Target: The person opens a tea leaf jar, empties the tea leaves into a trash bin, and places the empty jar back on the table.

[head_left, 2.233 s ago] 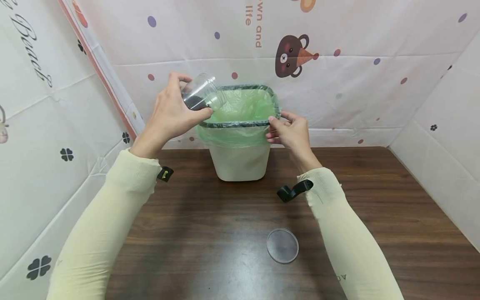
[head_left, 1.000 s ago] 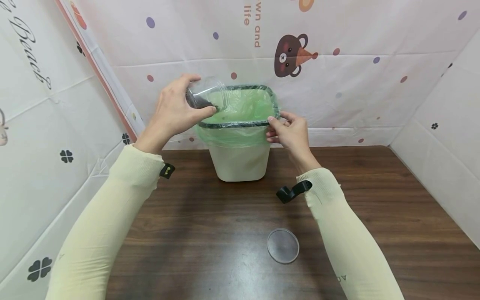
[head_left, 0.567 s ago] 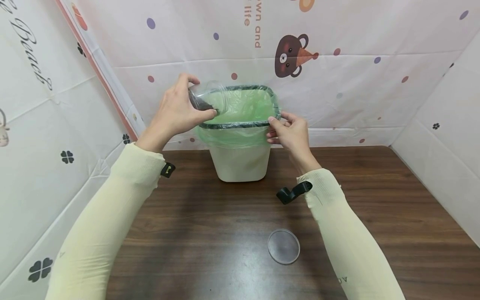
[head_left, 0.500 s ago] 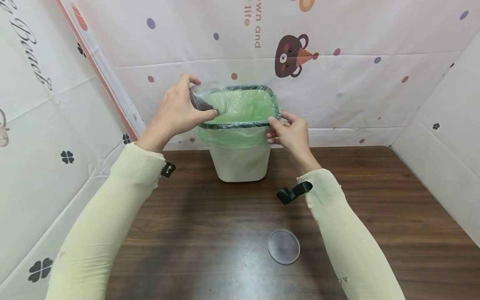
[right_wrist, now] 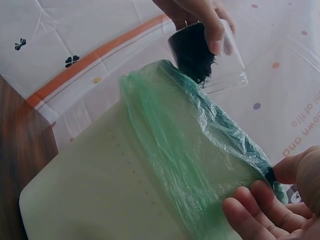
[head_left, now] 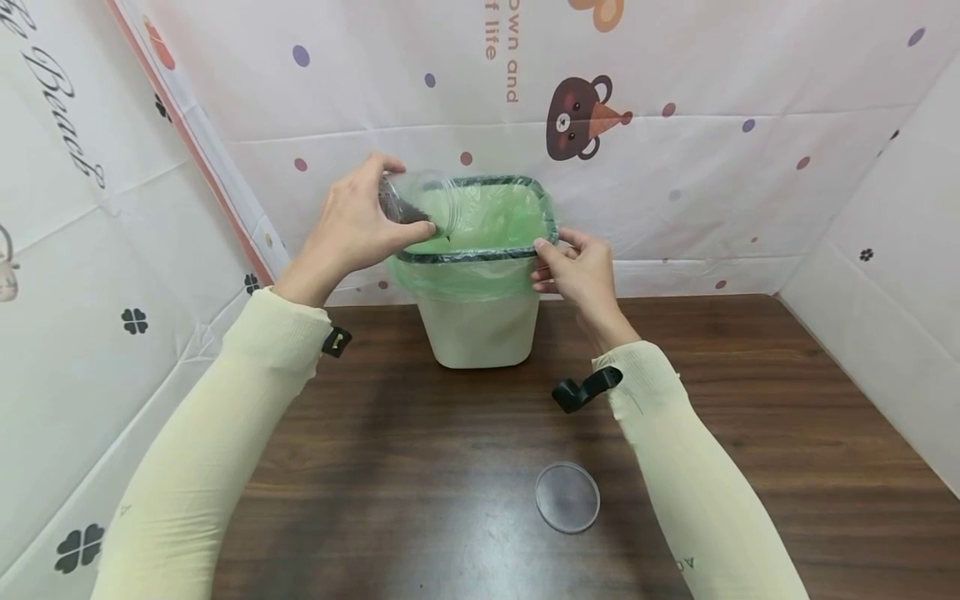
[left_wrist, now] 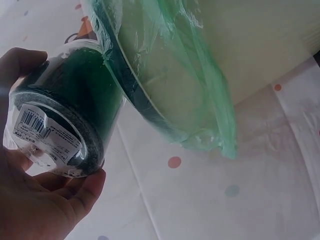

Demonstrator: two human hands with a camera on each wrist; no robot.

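Note:
My left hand (head_left: 351, 218) grips a clear plastic jar (head_left: 438, 198) tilted on its side, its uncapped mouth over the left part of a trash bin (head_left: 480, 333). Dark loose grains (right_wrist: 192, 52) lie along the jar's lower side, and a few dark specks show just below its mouth. A barcode label (left_wrist: 45, 132) is on the jar's base in the left wrist view. The pale bin wears a green trash bag (head_left: 472, 279) folded over its rim. At the rim's right front corner, my right hand (head_left: 583, 271) pinches rim and bag between thumb and fingers.
A clear round lid (head_left: 567, 497) lies flat on the brown wooden table (head_left: 405, 433), in front of the bin. Printed cloth (head_left: 712, 192) hangs close behind the bin and along both sides.
The left hand has moved the jar slightly right and down, tipping it further. Dark specks now show below its mouth. The right hand keeps its place on the rim.

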